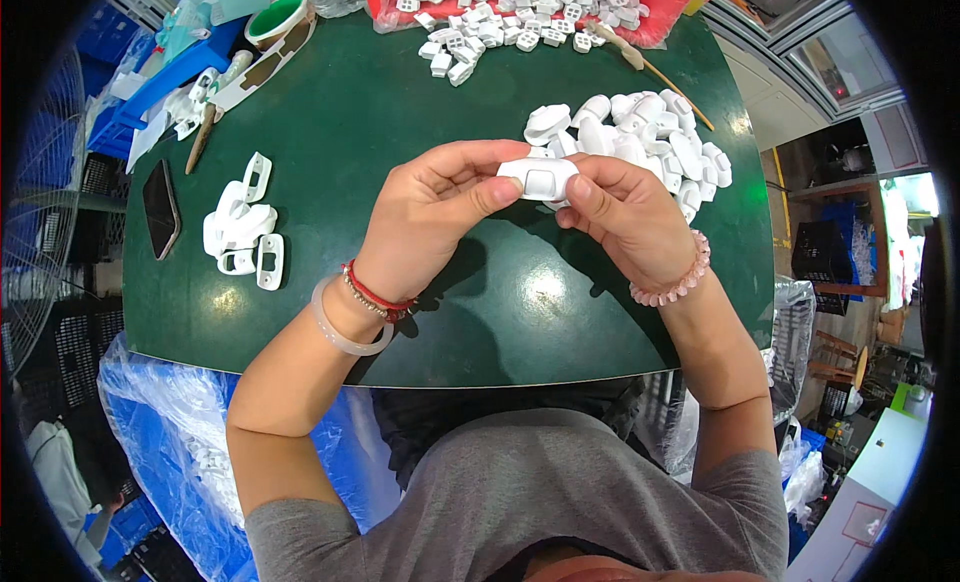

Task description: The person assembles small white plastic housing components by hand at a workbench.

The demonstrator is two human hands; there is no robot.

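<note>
A small white oval plastic housing with a raised rectangular button on its face is held up over the green table. My left hand pinches its left end between thumb and fingers. My right hand grips the opposite end the same way. Just behind and right of my hands lies a heap of similar white housings. To the left on the table sits a smaller group of white plastic shells, some with a rectangular opening.
At the far edge, a red bin holds many small white parts, several spilled before it. A stick lies near it. A phone, a brown-handled tool, a tape roll and a blue tray lie left. The table is green.
</note>
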